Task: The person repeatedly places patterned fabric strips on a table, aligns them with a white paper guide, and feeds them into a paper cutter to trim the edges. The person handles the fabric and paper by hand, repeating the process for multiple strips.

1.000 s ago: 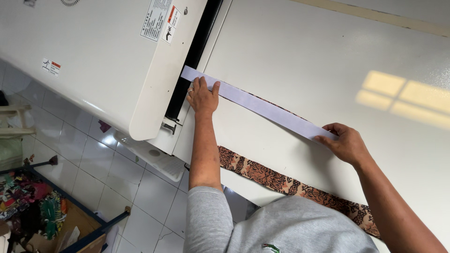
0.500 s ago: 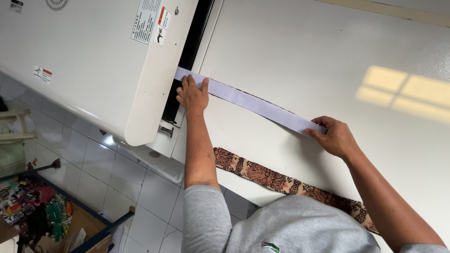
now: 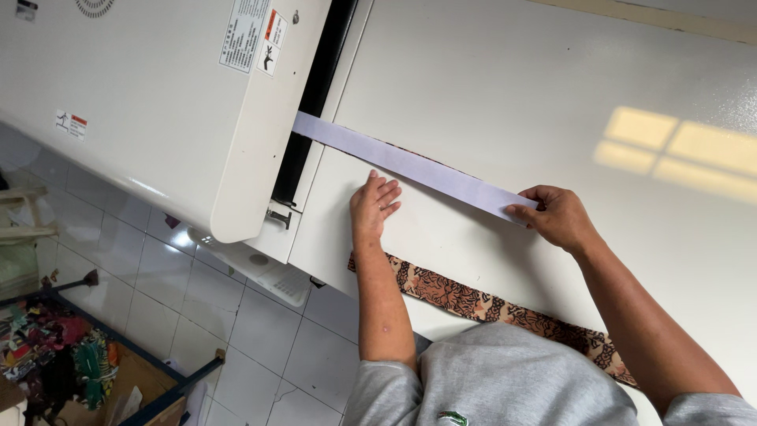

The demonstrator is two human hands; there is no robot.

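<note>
white strip (image 3: 410, 164) end hidden inside machine slot (image 3: 311, 102), patterned strip (image 3: 489, 304) partly behind grey shirt (image 3: 505, 379)

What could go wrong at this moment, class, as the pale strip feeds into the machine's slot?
1. The left hand lies flat close to the dark slot; fingers could get drawn toward it.
2. Only the right hand holds the white strip, at its end, so it may skew.
3. The patterned band at the table edge might slide off.
</note>
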